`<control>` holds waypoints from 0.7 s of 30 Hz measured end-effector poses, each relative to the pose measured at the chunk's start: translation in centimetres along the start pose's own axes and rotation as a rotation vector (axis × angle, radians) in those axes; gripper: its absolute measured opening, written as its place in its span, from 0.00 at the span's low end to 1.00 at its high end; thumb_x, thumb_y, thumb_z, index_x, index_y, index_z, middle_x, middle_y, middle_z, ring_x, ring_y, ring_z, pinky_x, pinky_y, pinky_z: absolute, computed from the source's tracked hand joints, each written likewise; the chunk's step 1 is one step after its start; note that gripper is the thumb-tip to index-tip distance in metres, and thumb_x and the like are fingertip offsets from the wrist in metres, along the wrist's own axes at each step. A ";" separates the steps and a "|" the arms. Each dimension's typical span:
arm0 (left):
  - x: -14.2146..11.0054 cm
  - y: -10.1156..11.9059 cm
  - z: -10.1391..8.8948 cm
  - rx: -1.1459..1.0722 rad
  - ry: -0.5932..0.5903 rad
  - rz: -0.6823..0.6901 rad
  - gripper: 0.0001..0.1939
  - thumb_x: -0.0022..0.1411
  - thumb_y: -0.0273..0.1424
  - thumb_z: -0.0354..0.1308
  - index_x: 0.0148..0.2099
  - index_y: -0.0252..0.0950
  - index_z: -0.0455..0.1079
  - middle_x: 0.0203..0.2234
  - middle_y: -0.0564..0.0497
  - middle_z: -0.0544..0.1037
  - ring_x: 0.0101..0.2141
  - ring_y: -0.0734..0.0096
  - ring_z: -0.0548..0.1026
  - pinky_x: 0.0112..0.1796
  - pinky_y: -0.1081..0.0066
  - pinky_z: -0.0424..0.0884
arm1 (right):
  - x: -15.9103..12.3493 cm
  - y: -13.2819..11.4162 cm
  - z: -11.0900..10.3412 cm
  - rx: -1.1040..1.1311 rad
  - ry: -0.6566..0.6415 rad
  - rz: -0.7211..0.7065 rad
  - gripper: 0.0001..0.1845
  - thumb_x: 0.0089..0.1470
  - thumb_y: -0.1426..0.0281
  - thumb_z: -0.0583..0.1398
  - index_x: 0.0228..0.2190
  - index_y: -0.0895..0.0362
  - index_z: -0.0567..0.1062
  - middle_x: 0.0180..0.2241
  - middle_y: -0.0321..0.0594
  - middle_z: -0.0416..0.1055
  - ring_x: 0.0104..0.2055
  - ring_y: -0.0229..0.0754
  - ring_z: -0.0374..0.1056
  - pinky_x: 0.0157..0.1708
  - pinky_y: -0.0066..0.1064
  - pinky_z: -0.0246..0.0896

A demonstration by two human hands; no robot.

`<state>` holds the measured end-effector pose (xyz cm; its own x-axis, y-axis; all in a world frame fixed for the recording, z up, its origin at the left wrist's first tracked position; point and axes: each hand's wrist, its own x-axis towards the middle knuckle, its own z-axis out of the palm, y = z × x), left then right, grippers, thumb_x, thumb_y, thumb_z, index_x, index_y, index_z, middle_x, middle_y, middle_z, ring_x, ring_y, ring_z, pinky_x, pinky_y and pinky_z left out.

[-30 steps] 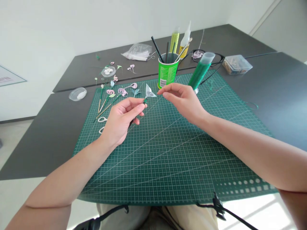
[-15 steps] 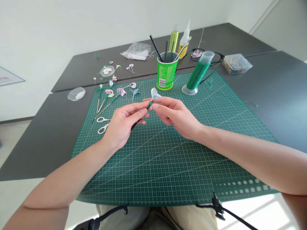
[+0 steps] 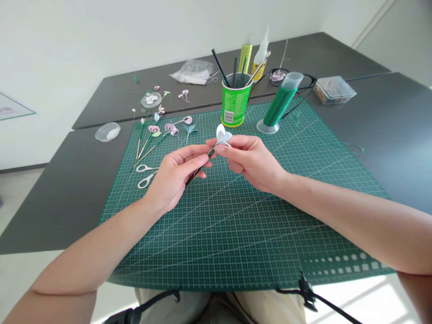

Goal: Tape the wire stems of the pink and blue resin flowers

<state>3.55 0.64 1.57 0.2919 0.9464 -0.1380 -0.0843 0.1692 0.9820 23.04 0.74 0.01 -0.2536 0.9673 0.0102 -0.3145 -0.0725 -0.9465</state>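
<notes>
Between thumb and fingers, my left hand grips a thin black stick, which slants up to the right. At its upper end is a small pale blue and white flower with pointed petals. My right hand pinches the flower's base, its thumb and index finger closed just below the petals. The two hands' fingertips nearly meet there, hiding part of the join. Some green shows on the stem near the stick's tip. Both hands are held above the green cutting mat.
White-handled scissors lie partly behind my left hand. Several finished flower stems lie at the back left. Behind my hands stand a green cup of sticks and a spool of green thread; eyeglasses and a clear box sit beyond.
The flower has turned, so its upright white petal and a blue petal to the right now show. Both hands have shifted slightly; the grip on the stick stays.
</notes>
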 end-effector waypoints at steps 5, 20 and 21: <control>0.5 0.5 -0.6 0.041 -0.198 -0.128 0.16 0.67 0.46 0.67 0.45 0.39 0.85 0.34 0.46 0.85 0.22 0.75 0.72 0.19 0.74 0.60 | 0.2 0.0 -0.6 -0.030 -0.077 -0.037 0.15 0.51 0.59 0.77 0.37 0.55 0.88 0.25 0.32 0.71 0.21 0.29 0.45 0.19 0.30 0.36; 0.7 0.6 -1.0 0.108 -0.114 -0.060 0.16 0.66 0.48 0.68 0.39 0.40 0.80 0.21 0.58 0.60 0.19 0.78 0.48 0.19 0.72 0.42 | 0.7 0.0 -1.0 -0.182 0.023 0.009 0.17 0.55 0.57 0.74 0.31 0.56 0.77 0.18 0.25 0.56 0.20 0.30 0.45 0.21 0.32 0.37; 0.8 0.6 -1.0 0.120 -0.098 -0.055 0.16 0.66 0.48 0.68 0.39 0.40 0.79 0.21 0.58 0.61 0.19 0.78 0.48 0.19 0.72 0.43 | 0.7 -0.2 -1.1 -0.289 0.024 -0.031 0.15 0.58 0.60 0.72 0.30 0.56 0.77 0.18 0.25 0.56 0.21 0.31 0.45 0.23 0.32 0.39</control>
<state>2.78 1.78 1.93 0.3853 0.9042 -0.1843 0.0468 0.1803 0.9825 23.93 1.69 -0.17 -0.2249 0.9737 0.0356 -0.0471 0.0256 -0.9986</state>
